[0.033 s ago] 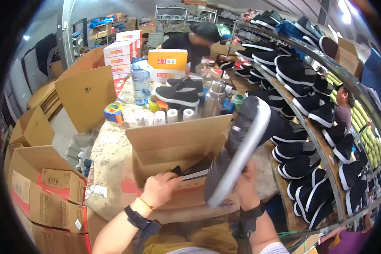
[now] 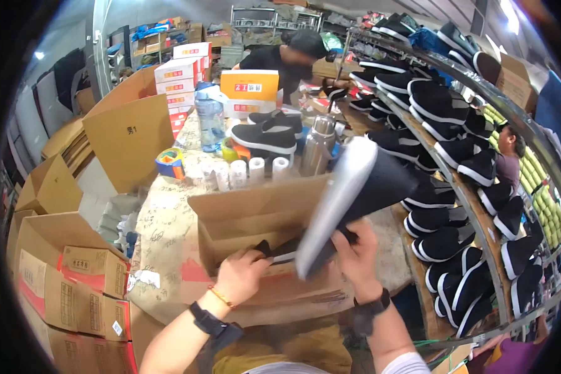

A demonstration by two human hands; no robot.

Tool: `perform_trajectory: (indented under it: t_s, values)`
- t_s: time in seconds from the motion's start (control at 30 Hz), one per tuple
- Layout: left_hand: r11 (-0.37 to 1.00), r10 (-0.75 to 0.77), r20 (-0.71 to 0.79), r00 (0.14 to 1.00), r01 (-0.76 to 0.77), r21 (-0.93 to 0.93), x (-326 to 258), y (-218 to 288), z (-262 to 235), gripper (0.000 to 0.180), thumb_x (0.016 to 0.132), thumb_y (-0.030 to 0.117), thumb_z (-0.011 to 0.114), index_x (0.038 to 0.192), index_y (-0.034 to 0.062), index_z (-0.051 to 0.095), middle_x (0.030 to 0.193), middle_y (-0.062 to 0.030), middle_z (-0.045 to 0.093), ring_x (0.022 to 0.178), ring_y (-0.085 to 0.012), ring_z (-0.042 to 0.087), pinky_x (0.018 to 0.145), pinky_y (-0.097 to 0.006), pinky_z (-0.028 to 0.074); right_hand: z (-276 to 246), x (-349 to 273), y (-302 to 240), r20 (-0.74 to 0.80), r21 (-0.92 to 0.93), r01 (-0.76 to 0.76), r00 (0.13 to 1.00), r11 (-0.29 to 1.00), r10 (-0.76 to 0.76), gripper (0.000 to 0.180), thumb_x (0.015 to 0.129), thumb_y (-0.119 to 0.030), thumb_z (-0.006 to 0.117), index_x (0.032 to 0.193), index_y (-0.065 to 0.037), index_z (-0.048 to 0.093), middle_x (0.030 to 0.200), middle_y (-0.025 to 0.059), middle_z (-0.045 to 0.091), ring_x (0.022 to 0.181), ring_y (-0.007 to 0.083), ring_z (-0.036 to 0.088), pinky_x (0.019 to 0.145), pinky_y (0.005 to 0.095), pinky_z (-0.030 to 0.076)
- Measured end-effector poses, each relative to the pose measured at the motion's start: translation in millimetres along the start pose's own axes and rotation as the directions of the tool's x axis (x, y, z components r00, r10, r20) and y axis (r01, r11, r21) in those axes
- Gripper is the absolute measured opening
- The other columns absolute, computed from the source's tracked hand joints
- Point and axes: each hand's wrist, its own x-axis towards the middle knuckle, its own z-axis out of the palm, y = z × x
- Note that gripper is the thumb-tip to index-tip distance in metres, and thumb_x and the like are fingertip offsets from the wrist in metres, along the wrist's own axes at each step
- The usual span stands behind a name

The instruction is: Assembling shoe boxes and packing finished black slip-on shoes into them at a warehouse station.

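Note:
My right hand [image 2: 360, 252] is closed on a black slip-on shoe [image 2: 380, 190] with a white sole, held tilted above an open cardboard box [image 2: 255, 206]. The shoe is blurred by motion, and its pale sole faces left. My left hand [image 2: 240, 274] grips the dark edge of another black shoe [image 2: 287, 254], which lies low in the box with a strip of its white sole showing. Most of that second shoe is hidden by the box and the raised shoe. A black band sits on each of my wrists.
Behind the box stand white rolls [image 2: 238, 174], a steel flask [image 2: 318, 146], a blue bottle [image 2: 210, 121], tape rolls [image 2: 169, 163] and a pair of shoes [image 2: 265, 137]. A shoe rack [image 2: 442, 156] curves along the right. Cartons [image 2: 75, 280] fill the lower left. A person [image 2: 287, 62] works opposite.
My right hand has turned the raised shoe, so its sole now faces left and its dark upper right. My left hand has shifted slightly and keeps hold of the shoe in the box.

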Motion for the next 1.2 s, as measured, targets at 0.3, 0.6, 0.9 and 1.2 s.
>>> perform_trajectory:
  t_s: [0.3, 0.6, 0.9, 1.2]
  values:
    - [0.988, -0.125, -0.187, 0.974, 0.14, 0.071, -7, -43, -68, 0.035, 0.071, 0.01, 0.073, 0.105, 0.0102, 0.067, 0.108, -0.0114, 0.058, 0.095, -0.0293, 0.057, 0.085, -0.039, 0.048, 3, 36, 16, 0.305, -0.405, 0.356, 0.921, 0.842, -0.243, 0.014, 0.088, -0.014, 0.059, 0.099, -0.006, 0.063, 0.101, 0.0136, 0.067, 0.095, 0.0326, 0.063, 0.085, 0.0437, 0.05]
    - [0.707, -0.667, -0.175, 0.725, 0.54, -0.457, 2, -71, -3, 0.088, 0.064, 0.011, 0.084, 0.138, -0.0001, 0.038, 0.142, -0.022, 0.036, 0.13, -0.0384, 0.038, 0.11, -0.041, 0.033, 13, 20, 122, 0.002, -0.722, -0.052, 0.997, 0.69, 0.077, 0.044, 0.09, -0.02, 0.06, 0.131, -0.005, 0.053, 0.105, 0.0209, 0.064, 0.094, 0.037, 0.063, 0.083, 0.0416, 0.05]
    - [0.983, -0.15, 0.368, 0.918, 0.1, 0.153, 8, -60, -77, 0.044, 0.07, 0.037, 0.07, 0.11, 0.0173, 0.071, 0.132, -0.0126, 0.055, 0.126, -0.0346, 0.045, 0.1, -0.051, 0.038, -25, 66, 34, 0.819, -0.424, 0.51, 0.569, 0.749, 0.076, 0.098, 0.056, -0.043, 0.086, 0.14, -0.011, 0.045, 0.143, 0.0247, 0.039, 0.135, 0.0409, 0.034, 0.113, 0.0453, 0.027]
    - [0.956, -0.29, 0.604, 0.742, 0.2, 0.213, 37, -35, -76, 0.102, 0.064, 0.066, 0.071, 0.15, 0.0294, 0.031, 0.142, -0.029, 0.033, 0.135, -0.046, 0.029, 0.105, -0.067, 0.02, 2, 71, 30, 0.84, -0.422, 0.491, 0.528, 0.762, 0.125, 0.094, 0.043, -0.028, 0.086, 0.131, -0.009, 0.056, 0.148, 0.0292, 0.031, 0.134, 0.051, 0.031, 0.11, 0.0515, 0.031]
